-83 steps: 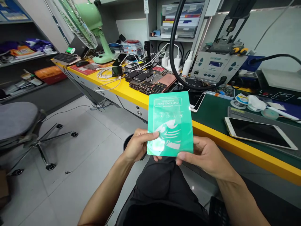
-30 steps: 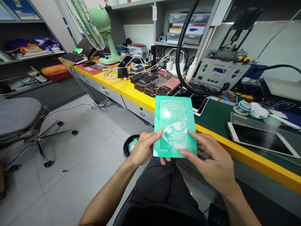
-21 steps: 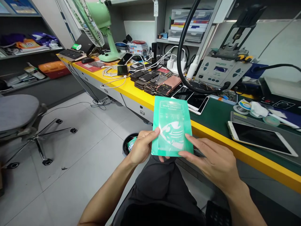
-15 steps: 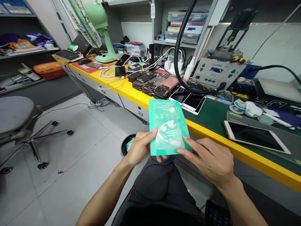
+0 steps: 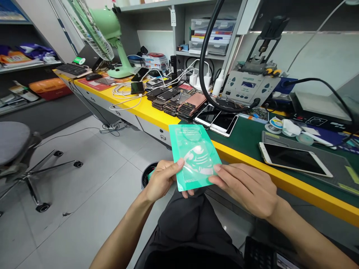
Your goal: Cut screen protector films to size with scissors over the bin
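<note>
1. The green packet is at the centre of the frame, above the lap and just in front of the tabletop, its printed face up
2. The left hand pinches its left edge, thumb on the print and fingers partly hidden beneath
3. The right hand has a narrow grip at the lower right edge, thumb and index finger close together
4. The step in hand looks like holding and fingering the packet's edge; whether it is sealed there, I cannot tell
5. Any move of the right fingers along that edge would call for a steady left pinch and light pressure, as the thin packet looks easy to crease
6. A white-framed tablet lies at the right of the frame; stacked phone parts sit at upper centre
</note>
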`<action>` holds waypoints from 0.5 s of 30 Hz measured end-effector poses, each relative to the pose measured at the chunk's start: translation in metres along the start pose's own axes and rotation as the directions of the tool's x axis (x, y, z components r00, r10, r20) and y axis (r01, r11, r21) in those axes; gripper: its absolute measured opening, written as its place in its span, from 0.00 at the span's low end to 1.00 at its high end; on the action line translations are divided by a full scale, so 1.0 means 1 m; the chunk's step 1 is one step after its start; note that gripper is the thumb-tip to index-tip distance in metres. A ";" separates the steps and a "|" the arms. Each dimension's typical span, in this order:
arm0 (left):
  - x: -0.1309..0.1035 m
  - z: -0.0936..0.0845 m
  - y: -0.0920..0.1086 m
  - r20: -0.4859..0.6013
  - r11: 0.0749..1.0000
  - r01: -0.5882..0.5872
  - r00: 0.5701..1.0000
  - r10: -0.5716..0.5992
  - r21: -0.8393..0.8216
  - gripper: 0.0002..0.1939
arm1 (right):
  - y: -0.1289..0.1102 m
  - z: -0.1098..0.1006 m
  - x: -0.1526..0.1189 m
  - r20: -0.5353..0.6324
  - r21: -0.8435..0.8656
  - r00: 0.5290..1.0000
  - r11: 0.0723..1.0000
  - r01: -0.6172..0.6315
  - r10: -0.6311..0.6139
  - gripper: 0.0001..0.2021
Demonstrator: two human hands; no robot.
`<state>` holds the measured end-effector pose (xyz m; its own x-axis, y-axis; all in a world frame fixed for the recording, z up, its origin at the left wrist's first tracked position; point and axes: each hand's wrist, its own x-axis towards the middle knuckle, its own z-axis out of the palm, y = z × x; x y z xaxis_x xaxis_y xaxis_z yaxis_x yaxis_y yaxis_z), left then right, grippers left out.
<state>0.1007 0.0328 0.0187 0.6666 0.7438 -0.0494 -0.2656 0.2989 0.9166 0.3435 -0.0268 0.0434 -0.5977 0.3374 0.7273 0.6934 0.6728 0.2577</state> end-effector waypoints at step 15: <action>0.001 -0.001 0.002 0.027 0.994 0.014 0.999 -0.017 0.106 0.27 | -0.009 0.001 0.004 -0.067 0.138 0.971 0.966 -0.219 0.230 0.08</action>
<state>0.1000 0.0343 0.0201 0.6898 0.7220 -0.0541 -0.1807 0.2441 0.9528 0.3347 -0.0306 0.0431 -0.3943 0.4383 0.8077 0.7451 0.6670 0.0018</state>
